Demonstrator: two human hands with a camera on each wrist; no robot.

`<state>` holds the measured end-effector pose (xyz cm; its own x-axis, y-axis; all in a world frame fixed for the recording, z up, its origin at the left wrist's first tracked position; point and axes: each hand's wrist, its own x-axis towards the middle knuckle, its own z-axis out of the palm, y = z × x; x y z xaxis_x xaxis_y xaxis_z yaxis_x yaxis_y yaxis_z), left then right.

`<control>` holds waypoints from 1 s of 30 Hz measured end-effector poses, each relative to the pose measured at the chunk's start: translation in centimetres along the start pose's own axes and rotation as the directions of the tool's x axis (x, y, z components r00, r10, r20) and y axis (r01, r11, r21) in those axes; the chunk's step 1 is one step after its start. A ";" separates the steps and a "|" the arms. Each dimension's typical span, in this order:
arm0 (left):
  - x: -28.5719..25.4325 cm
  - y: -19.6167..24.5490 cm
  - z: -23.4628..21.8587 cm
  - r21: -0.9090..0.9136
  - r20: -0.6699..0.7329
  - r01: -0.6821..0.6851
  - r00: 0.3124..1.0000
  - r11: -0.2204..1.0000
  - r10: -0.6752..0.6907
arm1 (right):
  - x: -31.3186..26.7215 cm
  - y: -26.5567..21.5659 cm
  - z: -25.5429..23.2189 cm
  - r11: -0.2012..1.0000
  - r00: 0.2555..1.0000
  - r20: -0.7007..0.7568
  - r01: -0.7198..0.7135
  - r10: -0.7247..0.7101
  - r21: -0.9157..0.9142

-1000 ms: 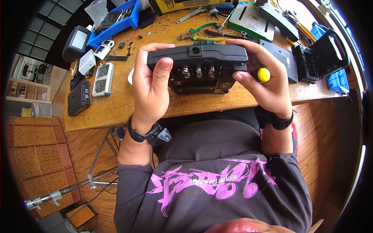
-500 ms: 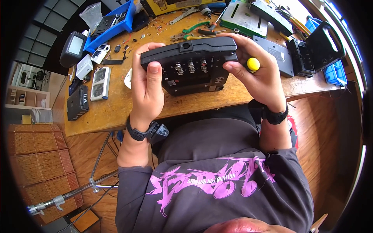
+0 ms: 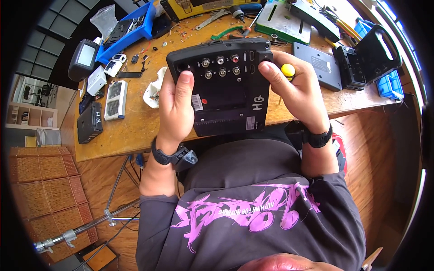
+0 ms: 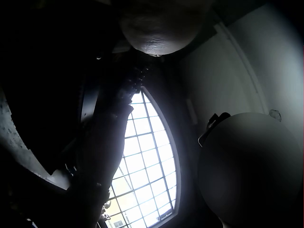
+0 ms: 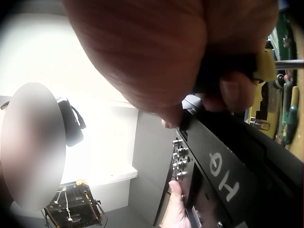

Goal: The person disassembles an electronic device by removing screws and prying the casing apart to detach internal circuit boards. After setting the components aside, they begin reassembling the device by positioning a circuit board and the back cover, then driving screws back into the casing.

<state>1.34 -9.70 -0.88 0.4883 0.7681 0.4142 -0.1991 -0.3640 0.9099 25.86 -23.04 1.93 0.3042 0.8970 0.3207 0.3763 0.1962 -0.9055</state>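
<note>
In the head view, a black electronic device (image 3: 221, 97) is held up at the table's front edge, its back panel facing me. Two rows of metal BNC connectors (image 3: 220, 66) run along its upper part, and "HQ" is hand-marked near one side. My left hand (image 3: 176, 110) grips one side, thumb on the panel. The opposite side is gripped by my right hand (image 3: 302, 92), its thumb at the upper corner. Tucked in that same hand is a screwdriver (image 5: 266, 65) with a yellow-and-black handle. The left wrist view is mostly dark.
On the table's left lie another black unit (image 3: 90, 123), a white-framed case (image 3: 116, 100) and a blue tray (image 3: 131, 36). A white shell (image 3: 155, 90) sits behind my left hand. To the right are a grey panel (image 3: 318, 65) and a black handled frame (image 3: 379, 54).
The device has tipped so that its back panel now faces up toward me, showing both connector rows and the labels. Both hands keep their hold and have turned with it.
</note>
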 end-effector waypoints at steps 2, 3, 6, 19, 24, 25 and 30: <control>0.5 -0.1 -0.2 -0.012 -0.008 0.110 0.994 0.994 -0.110 | -0.2 0.0 -0.1 0.998 0.998 -0.015 -0.054 0.054 0.018; 0.9 -0.2 -0.4 -0.022 -0.018 0.208 0.978 0.978 -0.208 | 0.0 0.0 -0.3 0.990 0.990 0.028 -0.138 0.139 -0.036; 1.3 -0.6 -0.7 -0.058 0.009 0.351 0.936 0.935 -0.351 | 0.4 0.5 -0.1 0.961 0.966 0.065 -0.241 0.251 -0.135; 1.7 -4.6 -2.3 0.104 0.037 0.555 0.827 0.825 -0.561 | -0.1 2.3 0.6 0.825 0.934 0.167 -0.184 0.317 -0.534; 0.8 -2.6 -2.5 0.266 0.199 0.431 0.851 0.862 -0.486 | -0.3 3.1 0.3 0.866 0.937 0.202 -0.162 0.285 -0.473; 0.2 -2.2 -2.4 0.269 0.201 0.431 0.850 0.862 -0.488 | -0.4 2.8 0.2 0.867 0.937 0.199 -0.165 0.286 -0.471; -4.8 2.8 0.3 0.822 0.180 0.065 0.913 0.566 -0.366 | -1.7 1.8 0.1 0.917 0.943 0.230 -0.144 0.241 -0.372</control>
<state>-1.30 -14.62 -0.35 0.6718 0.7396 0.0405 0.6173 -0.5893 0.5213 25.90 -24.15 -0.26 0.1758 0.9842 0.0199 0.6269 -0.0964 -0.7731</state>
